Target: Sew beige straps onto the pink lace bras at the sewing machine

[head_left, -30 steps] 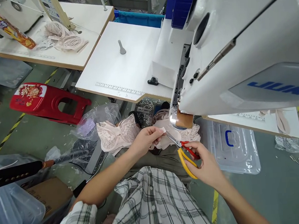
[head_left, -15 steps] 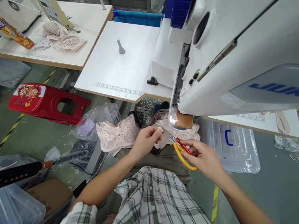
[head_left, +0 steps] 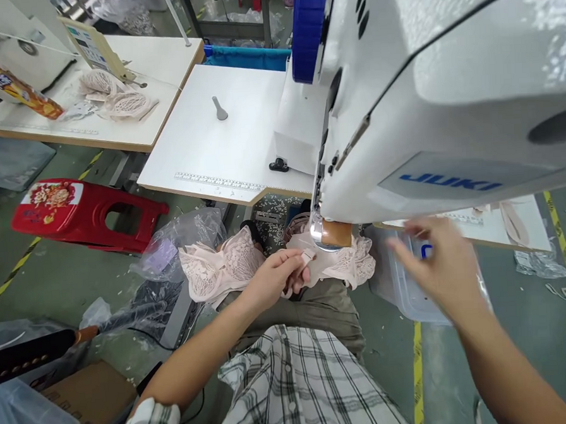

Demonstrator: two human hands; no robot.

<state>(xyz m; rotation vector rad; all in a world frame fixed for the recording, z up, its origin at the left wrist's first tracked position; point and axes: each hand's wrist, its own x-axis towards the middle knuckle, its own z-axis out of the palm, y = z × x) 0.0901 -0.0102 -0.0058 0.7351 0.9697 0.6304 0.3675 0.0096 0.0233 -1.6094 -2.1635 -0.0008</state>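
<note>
My left hand [head_left: 282, 272] is closed, pinching a small pale pink fabric tab [head_left: 308, 256], which looks like the end of a bra band. Beside that hand lies a pale pink lace bra [head_left: 240, 255] over my lap, and more pink lace [head_left: 355, 265] spreads to its right, under the sewing machine head [head_left: 334, 231]. My right hand [head_left: 440, 264] is raised to the right of the machine, blurred, thumb apart from the fingers, with nothing visible in it. The scissors are out of sight.
The large white sewing machine [head_left: 452, 171] fills the upper right. A white table [head_left: 232, 145] carries a grey peg [head_left: 219, 108]. Beneath my right hand stands a clear plastic box [head_left: 405, 294]. A red stool [head_left: 88, 213] is on the left, near plastic bags [head_left: 189, 233].
My right hand has moved up and right, away from my left hand, and the red and yellow scissors it held are no longer visible. The fabric tab now shows at my left fingertips.
</note>
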